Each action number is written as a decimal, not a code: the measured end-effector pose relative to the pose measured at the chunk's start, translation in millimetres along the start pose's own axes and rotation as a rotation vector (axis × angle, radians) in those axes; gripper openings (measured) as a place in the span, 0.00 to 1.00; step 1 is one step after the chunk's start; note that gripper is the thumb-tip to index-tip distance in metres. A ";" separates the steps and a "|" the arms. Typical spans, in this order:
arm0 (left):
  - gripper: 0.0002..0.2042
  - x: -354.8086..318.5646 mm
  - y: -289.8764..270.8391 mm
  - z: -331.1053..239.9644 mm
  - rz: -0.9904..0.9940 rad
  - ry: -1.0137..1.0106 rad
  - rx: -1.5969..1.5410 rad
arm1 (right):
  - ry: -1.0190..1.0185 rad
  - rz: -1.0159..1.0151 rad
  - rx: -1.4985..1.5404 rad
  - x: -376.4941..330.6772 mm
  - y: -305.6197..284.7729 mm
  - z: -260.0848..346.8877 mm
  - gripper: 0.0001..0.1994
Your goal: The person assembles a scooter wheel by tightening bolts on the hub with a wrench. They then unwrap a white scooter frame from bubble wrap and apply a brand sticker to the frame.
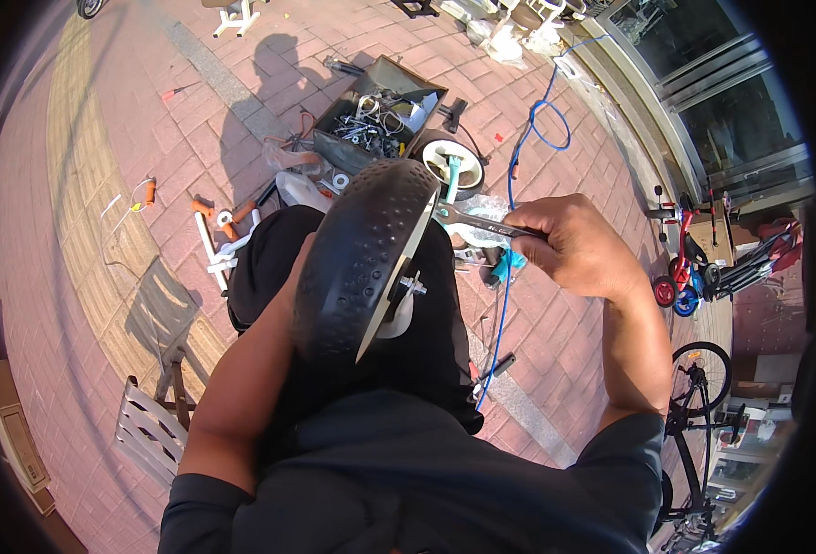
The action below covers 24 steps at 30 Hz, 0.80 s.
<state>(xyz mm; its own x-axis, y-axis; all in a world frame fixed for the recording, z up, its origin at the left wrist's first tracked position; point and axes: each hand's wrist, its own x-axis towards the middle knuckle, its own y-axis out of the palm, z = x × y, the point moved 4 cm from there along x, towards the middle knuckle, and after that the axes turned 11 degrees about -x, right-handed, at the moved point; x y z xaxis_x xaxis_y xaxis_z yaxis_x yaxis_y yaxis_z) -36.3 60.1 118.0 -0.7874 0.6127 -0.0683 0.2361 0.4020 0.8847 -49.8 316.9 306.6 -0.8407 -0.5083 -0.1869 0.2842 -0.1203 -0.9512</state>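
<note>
In front of my lap stands a small wheel (360,263) with a thick, studded black tyre and a pale rim. A metal axle bolt with a nut (414,286) sticks out on its right side. My left hand (302,263) holds the wheel from its left side, its fingers hidden behind the tyre. My right hand (569,242) is closed around one end of a metal wrench (482,222). The wrench's other end lies close to the upper right edge of the wheel; whether it touches the rim I cannot tell.
Ahead on the brick paving are an open toolbox (363,138) full of metal parts and another white-hubbed wheel (452,166). A blue hose (516,175) runs along the right. White tubes with orange grips (226,235) lie left; a bicycle (694,406) stands right.
</note>
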 end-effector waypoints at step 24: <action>0.11 19.5 -26.7 15.2 -0.154 0.025 0.191 | 0.207 -0.421 1.264 21.3 83.3 2.7 0.13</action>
<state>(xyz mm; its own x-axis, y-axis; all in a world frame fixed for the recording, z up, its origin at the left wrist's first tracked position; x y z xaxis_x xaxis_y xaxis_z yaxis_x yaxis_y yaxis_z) -49.3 71.7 85.9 -0.8360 0.5176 -0.1822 0.2131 0.6122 0.7615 -42.8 293.8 224.0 -0.9902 -0.1150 -0.0787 0.1219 -0.9885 -0.0898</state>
